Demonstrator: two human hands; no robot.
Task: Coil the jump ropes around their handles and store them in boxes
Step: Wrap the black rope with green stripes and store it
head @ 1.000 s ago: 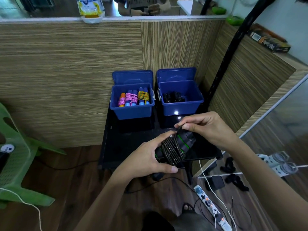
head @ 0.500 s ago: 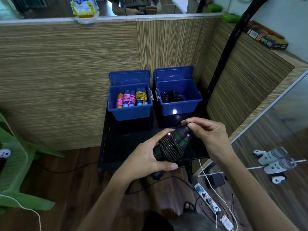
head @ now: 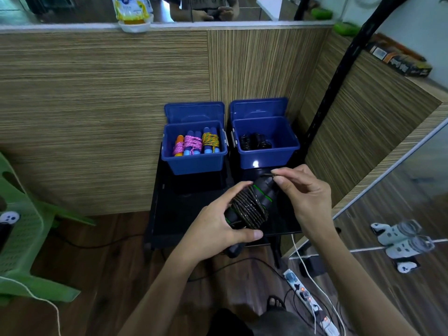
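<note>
My left hand [head: 218,226] grips a pair of black handles with green rings [head: 263,194], and a dark rope [head: 249,209] is coiled around their middle. My right hand [head: 304,192] pinches the rope's free end just above the handles' far tips. Behind them on the black table [head: 189,214] stand two open blue boxes. The left box [head: 195,161] holds blue and orange handles wound with pink and yellow ropes [head: 194,143]. The right box [head: 269,156] holds a black coiled rope [head: 254,141].
Wood-grain partition walls close the table in at the back and right. A green plastic chair [head: 21,238] stands on the left. A power strip [head: 312,301] and cables lie on the wooden floor below. A black pole [head: 334,76] leans at the right.
My right hand has drawn the rope end from beside the coil up past the far tips of the handles. My left hand has kept its hold on the bundle.
</note>
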